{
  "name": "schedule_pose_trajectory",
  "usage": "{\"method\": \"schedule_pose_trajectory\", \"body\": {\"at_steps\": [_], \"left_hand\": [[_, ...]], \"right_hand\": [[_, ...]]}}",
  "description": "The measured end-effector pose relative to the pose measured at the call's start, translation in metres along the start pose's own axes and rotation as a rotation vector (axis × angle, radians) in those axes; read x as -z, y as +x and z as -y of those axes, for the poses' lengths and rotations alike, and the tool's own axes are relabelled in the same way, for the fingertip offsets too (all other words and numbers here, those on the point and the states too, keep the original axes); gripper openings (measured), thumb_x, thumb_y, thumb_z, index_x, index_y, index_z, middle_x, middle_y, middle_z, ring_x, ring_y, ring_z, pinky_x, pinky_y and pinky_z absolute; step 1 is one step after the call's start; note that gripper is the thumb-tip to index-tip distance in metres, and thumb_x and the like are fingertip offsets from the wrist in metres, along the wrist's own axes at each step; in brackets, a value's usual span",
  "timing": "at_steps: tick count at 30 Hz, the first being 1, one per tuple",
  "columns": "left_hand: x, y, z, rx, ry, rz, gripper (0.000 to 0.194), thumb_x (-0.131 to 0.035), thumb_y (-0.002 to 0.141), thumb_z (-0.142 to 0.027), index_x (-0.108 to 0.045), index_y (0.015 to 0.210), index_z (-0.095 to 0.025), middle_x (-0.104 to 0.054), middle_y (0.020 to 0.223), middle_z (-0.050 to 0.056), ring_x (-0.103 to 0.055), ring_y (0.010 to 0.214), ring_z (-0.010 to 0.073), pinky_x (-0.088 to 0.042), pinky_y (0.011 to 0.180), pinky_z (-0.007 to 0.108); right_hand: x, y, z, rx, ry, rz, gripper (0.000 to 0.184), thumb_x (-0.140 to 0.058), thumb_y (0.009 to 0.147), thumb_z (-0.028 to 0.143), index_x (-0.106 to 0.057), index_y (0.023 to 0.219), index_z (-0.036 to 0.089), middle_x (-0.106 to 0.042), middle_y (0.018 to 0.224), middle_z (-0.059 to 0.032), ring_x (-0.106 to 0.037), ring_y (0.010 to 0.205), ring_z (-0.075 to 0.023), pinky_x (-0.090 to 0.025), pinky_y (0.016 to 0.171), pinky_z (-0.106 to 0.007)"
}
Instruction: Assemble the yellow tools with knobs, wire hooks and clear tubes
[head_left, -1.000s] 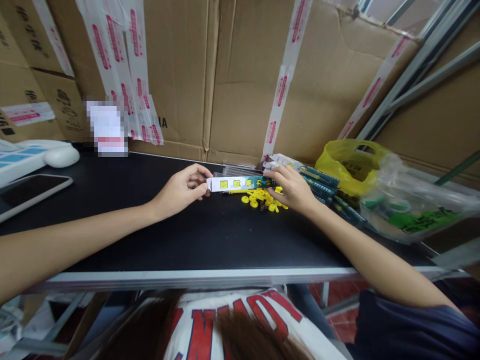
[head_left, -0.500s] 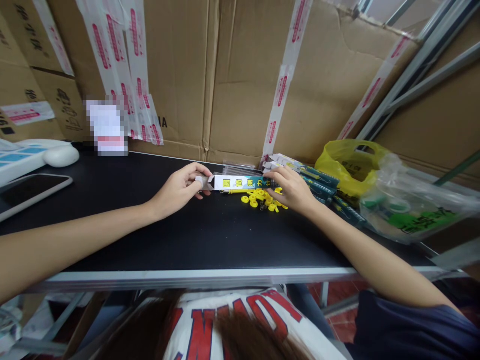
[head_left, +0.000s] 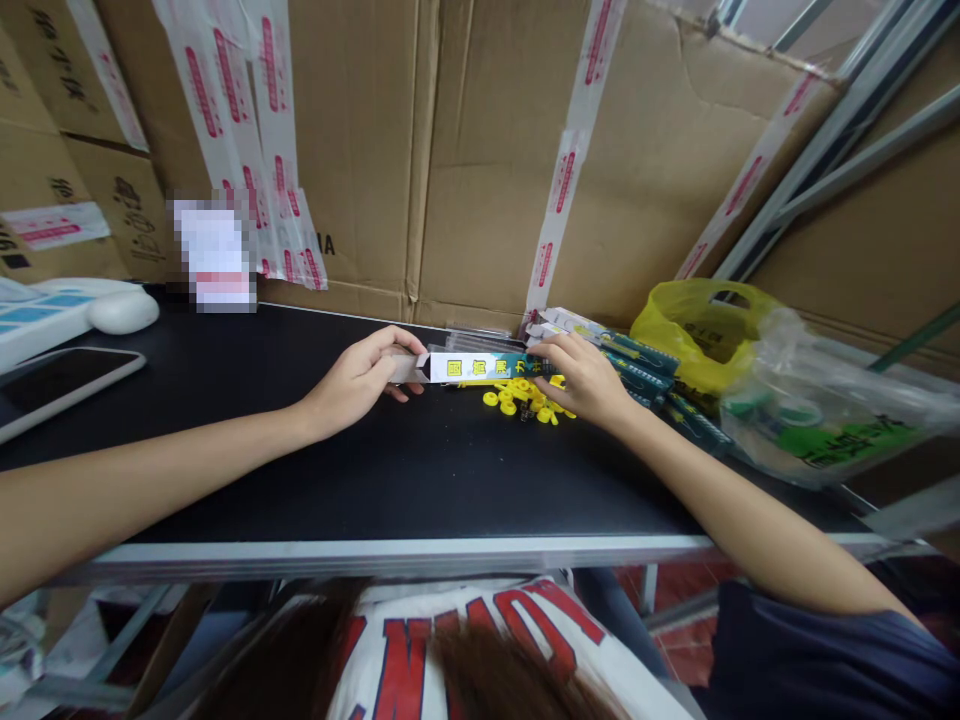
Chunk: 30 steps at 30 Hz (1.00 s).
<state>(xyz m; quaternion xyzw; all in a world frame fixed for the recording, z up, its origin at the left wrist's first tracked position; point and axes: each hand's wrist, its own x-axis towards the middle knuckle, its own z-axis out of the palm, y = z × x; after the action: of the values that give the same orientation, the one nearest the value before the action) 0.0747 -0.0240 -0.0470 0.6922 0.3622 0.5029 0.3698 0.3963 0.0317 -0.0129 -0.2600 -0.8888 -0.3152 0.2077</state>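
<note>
A long, narrow cardboard box, white and teal with yellow characters, is held level between my two hands. My left hand pinches the open flaps at its left end. Around the teal right end, my right hand has its fingers closed and covers part of the print. Small yellow plastic caps lie in a pile just below the box and partly under my right hand. Behind the box are clear plastic tubes. I cannot see inside the box.
More teal boxes are stacked to the right, beside a yellow plastic bag and a clear bag. Left are a phone, a white mouse and a power strip. Large cartons wall the back.
Both hands stay in nearly the same place on the box. The flaps at its left end have shifted slightly under my left fingers.
</note>
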Motion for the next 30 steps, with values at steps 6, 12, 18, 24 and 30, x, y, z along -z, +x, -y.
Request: {"method": "schedule_pose_trajectory", "body": {"at_steps": [6,12,18,24,30], "left_hand": [[-0.0003,-0.0008,0.0006,-0.030,0.035,0.005,0.018,-0.050,0.087,-0.025,-0.053,0.103,-0.018,-0.065,0.095,0.004,-0.069,0.075,0.0152,-0.055,0.057,0.023],[-0.0016,-0.0011,-0.0008,-0.020,0.047,0.004,0.026,-0.061,0.085,-0.035,-0.053,0.101,-0.017,-0.066,0.089,0.003,-0.068,0.074,0.0151,-0.055,0.056,0.022],[-0.0013,-0.0009,-0.0008,-0.006,0.057,0.007,0.030,-0.062,0.085,-0.042,-0.053,0.100,-0.018,-0.066,0.087,0.003,-0.068,0.074,0.0148,-0.055,0.057,0.022],[-0.0009,-0.0008,-0.0001,0.022,0.042,0.022,0.034,-0.065,0.082,-0.046,-0.053,0.097,-0.018,-0.066,0.084,0.001,-0.068,0.073,0.0154,-0.054,0.056,0.022],[-0.0008,-0.0011,0.0004,0.007,0.044,0.034,0.030,-0.063,0.084,-0.040,-0.052,0.100,-0.019,-0.064,0.089,0.002,-0.068,0.075,0.0158,-0.055,0.057,0.023]], "right_hand": [[0.0005,0.0002,0.0008,-0.001,0.006,0.002,0.029,-0.056,0.087,0.028,-0.055,0.113,0.017,-0.062,0.104,-0.0129,-0.057,0.096,-0.0273,-0.049,0.081,-0.039],[0.0001,-0.0002,0.0001,-0.005,0.008,-0.001,0.028,-0.055,0.087,0.029,-0.055,0.113,0.018,-0.062,0.104,-0.0126,-0.056,0.096,-0.0272,-0.048,0.081,-0.040],[0.0005,-0.0005,0.0007,-0.002,-0.001,0.002,0.029,-0.056,0.087,0.029,-0.055,0.113,0.017,-0.062,0.104,-0.0129,-0.056,0.094,-0.0271,-0.048,0.081,-0.039],[0.0014,0.0001,0.0010,0.011,-0.005,0.003,0.029,-0.057,0.086,0.028,-0.055,0.113,0.016,-0.063,0.103,-0.0130,-0.056,0.094,-0.0274,-0.049,0.081,-0.040],[0.0022,0.0007,0.0012,0.004,0.003,0.007,0.029,-0.056,0.086,0.027,-0.055,0.113,0.017,-0.063,0.103,-0.0130,-0.057,0.094,-0.0275,-0.049,0.081,-0.040]]}}
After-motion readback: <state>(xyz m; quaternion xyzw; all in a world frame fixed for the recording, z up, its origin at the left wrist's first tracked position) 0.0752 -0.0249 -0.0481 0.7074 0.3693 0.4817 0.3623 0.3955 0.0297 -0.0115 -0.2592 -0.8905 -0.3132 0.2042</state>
